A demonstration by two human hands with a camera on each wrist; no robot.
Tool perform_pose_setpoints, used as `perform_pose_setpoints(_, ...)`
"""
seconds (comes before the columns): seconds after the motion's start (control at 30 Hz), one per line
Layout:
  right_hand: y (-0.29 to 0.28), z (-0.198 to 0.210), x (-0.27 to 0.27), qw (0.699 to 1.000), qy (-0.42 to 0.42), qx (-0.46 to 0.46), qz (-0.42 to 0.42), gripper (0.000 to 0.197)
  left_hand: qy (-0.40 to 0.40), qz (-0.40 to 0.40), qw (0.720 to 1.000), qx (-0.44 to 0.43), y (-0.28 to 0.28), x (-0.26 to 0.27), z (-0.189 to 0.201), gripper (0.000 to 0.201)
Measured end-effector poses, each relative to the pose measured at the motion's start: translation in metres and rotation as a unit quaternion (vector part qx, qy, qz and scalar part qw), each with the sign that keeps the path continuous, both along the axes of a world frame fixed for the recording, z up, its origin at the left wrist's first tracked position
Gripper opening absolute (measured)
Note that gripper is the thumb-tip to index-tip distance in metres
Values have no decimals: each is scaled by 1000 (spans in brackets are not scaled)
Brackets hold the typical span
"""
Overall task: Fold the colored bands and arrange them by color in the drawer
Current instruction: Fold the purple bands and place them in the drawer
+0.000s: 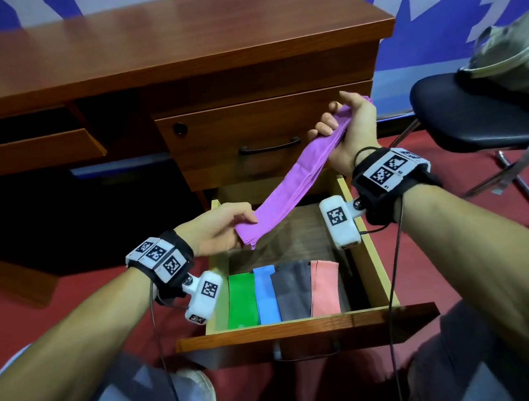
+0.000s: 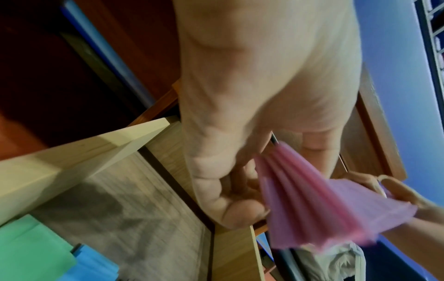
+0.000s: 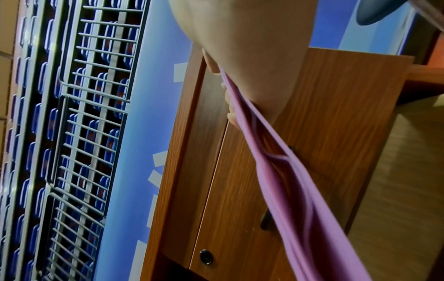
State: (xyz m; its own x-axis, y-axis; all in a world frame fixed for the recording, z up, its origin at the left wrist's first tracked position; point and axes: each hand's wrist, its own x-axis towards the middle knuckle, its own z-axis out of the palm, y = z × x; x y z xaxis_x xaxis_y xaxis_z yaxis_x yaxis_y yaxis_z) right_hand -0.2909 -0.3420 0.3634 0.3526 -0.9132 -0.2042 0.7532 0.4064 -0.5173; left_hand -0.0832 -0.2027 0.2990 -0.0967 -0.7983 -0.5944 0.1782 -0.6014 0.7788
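Wood-grain drawer (image 1: 368,254), open, four flat folded bands inside.
Left hand (image 1: 216,228) and right hand (image 1: 346,130) each pinch smooth stretchy purple band (image 1: 291,183), pulled taut.

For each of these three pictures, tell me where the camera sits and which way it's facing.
Head: worn on the head, looking forward and down at the open drawer; both forearms show, left hand and right hand stretching the purple band.
Left wrist: looks along the palm at its grip on the band, over the drawer.
Right wrist: looks along the hand toward the desk front and wall.
Shared: all three show the purple band.
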Motion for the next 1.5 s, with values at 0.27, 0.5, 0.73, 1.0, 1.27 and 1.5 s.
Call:
perform_pose_setpoints(0.27, -7, -7, -6, 999, -7, -19, -28, 41, -8, 9, 998, 63, 2, 14, 6, 43)
perform_pose_setpoints(0.5, -6, -5, -9, 998, 7, -51, -31, 46, -11, 53, 997, 54, 7, 15, 16, 44)
perform_pose_setpoints(0.73, -5, -10, 0, 969, 189, -157, -3, 40, -42, 112, 993, 14, 8, 8, 19, 12)
perform_pose_setpoints(1.0, 52, -59, 39, 765, 448, -441, 143, 31, -70, 127, 989, -18, 11, -22, 24, 11)
perform_pose_setpoints(1.27, 83, -71, 35, 608, 518, -562, 213, 48, -95, 128, 987, -11, 20, -26, 25, 21)
perform_pose_setpoints(1.5, 81, -64, 32, 473, 551, -668, 160, 50, -139, 94, 985, -29, 23, -24, 30, 10)
